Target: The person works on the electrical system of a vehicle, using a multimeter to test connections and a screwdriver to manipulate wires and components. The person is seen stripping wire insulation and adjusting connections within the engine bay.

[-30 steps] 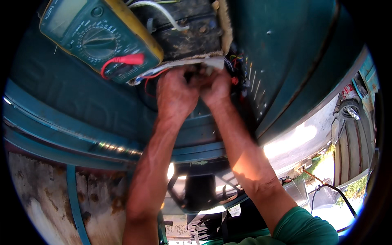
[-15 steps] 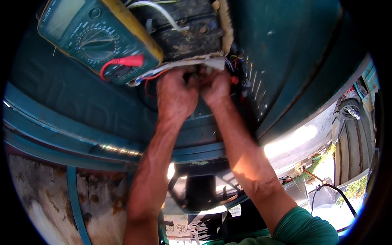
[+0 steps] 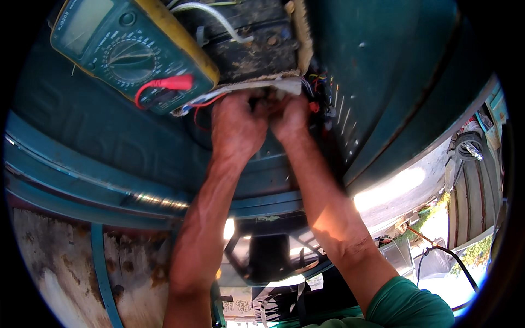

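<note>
My left hand [image 3: 238, 123] and my right hand [image 3: 290, 117] meet under the near edge of a torn cardboard piece [image 3: 262, 84]. Both have their fingers curled and closed, the fingertips nearly touching. Shadow and the knuckles hide whatever is pinched there. A thin red wire [image 3: 210, 102] runs from beside my left hand toward a multimeter [image 3: 131, 59] with a green face and yellow edge. Into the multimeter goes a red plug [image 3: 174, 82]. Right of my right hand, a bundle of thin coloured wires [image 3: 318, 83] and a small red connector [image 3: 314, 107] lie against the metal wall.
Behind the cardboard is a dirty dark block [image 3: 251, 57], with a pale cable [image 3: 219, 19] over it. A green metal panel [image 3: 388, 71] rises at right. The green metal edge [image 3: 98, 180] curves below my arms. Stained boards [image 3: 54, 257] stand at lower left.
My left hand has shifted very slightly to the right. My right hand stays in nearly the same spot, and the multimeter and wires look unmoved.
</note>
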Available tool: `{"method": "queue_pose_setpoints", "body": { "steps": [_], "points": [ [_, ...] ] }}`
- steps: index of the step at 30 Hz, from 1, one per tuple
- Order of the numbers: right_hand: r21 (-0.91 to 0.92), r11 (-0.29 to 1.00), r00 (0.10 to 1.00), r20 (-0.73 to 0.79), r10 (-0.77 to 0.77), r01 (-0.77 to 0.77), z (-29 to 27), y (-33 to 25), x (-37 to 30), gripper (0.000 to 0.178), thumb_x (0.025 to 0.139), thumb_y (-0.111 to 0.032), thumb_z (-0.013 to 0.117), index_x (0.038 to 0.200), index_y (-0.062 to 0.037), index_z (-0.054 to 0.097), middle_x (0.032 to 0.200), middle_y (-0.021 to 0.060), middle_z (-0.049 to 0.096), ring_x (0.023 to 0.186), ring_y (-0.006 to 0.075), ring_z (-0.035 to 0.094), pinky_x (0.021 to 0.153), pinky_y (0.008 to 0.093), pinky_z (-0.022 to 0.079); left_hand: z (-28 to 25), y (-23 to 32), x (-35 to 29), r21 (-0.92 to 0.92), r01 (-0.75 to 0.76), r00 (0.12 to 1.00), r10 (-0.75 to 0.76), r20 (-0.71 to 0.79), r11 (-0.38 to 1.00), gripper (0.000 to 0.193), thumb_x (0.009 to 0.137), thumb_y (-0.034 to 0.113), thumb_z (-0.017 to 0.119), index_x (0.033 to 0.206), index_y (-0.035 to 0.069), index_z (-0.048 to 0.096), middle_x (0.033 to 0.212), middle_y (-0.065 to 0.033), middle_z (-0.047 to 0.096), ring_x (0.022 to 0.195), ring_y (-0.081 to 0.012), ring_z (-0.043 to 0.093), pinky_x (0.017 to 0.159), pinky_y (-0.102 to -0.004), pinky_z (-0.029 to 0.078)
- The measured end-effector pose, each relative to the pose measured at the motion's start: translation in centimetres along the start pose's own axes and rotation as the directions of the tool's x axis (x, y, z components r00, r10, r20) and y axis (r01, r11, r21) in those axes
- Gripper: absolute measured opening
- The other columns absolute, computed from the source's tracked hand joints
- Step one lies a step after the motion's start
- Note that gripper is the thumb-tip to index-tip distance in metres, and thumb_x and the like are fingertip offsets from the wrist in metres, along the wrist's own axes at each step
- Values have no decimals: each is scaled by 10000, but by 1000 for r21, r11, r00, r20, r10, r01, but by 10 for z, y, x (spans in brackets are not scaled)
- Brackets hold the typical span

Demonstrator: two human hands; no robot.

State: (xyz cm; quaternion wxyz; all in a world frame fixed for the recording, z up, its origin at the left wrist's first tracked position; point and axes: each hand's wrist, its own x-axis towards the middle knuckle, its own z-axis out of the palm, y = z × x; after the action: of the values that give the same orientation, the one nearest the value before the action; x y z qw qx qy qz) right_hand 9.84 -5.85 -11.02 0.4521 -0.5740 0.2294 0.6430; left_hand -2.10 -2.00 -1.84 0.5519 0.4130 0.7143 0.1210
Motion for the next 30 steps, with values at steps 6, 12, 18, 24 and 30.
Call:
{"method": "queue_pose_setpoints", "body": {
  "steps": [6,12,18,24,30],
  "points": [
    [-730,389,800,360,-480,562,-67,21,48,304,954,-155,610,1232,-33,619,1142,141,674,1031,302,646,901,417,531,0,1,2,76,-46,999,44,24,996,226,866,75,618,1017,-11,763,892,-226,741,817,-318,744,773,-373,554],
    [-702,495,846,313,-432,512,-78,27,54,344,982,-120,587,1300,9,596,1261,195,645,1162,334,626,999,433,502,4,-5,7,99,-83,996,81,26,992,259,847,65,596,1028,-16,763,898,-246,736,828,-357,728,797,-406,548],
    [-610,665,899,232,-371,432,-76,27,52,325,1064,-158,465,1313,12,589,1261,175,644,1155,290,629,992,411,503,6,-3,7,76,-64,998,64,11,995,255,843,72,599,1013,-35,757,915,-256,735,835,-369,726,810,-405,547],
    [-621,606,860,260,-439,497,-67,27,46,323,978,-125,588,1271,6,610,1233,190,653,1147,329,632,978,422,508,7,-9,4,36,-147,988,149,-43,988,244,864,67,597,1022,-39,749,896,-242,738,816,-340,732,782,-395,549],
    [-741,298,746,388,-541,602,-58,28,42,388,836,-121,737,1196,-10,645,1173,205,668,1116,393,634,957,449,518,2,-8,1,-52,-67,998,67,7,996,231,891,72,604,1032,-50,740,864,-207,744,734,-231,706,724,-346,539]
  ]
}}
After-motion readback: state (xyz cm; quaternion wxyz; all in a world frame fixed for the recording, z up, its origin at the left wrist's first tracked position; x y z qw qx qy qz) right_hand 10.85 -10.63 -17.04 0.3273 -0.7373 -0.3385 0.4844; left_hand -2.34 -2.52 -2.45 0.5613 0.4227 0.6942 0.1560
